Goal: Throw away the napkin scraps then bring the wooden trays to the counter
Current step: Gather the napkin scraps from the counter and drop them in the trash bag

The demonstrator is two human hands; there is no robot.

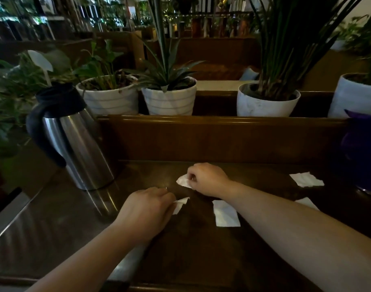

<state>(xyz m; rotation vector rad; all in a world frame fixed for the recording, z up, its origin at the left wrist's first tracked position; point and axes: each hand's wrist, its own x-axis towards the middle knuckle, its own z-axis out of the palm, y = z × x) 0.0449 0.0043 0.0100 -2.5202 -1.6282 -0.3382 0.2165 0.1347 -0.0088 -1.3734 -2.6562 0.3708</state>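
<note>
Several white napkin scraps lie on a dark wooden tray (pixel 201 256) in front of me. My left hand (pixel 144 209) pinches one scrap (pixel 180 204) at its edge. Above it, my right hand (pixel 205 179) is closed on a second scrap (pixel 183 180). A square scrap (pixel 225 213) rests just under my right forearm. Two more scraps sit to the right, one near the tray's far edge (pixel 306 179) and one partly hidden behind my forearm (pixel 306 202).
A steel thermos jug (pixel 75 142) with a black handle stands at the left on the glossy table (pixel 43 224). A wooden ledge (pixel 212 135) behind the tray carries white plant pots (pixel 170 101). A dark purple object (pixel 361 152) stands at the right edge.
</note>
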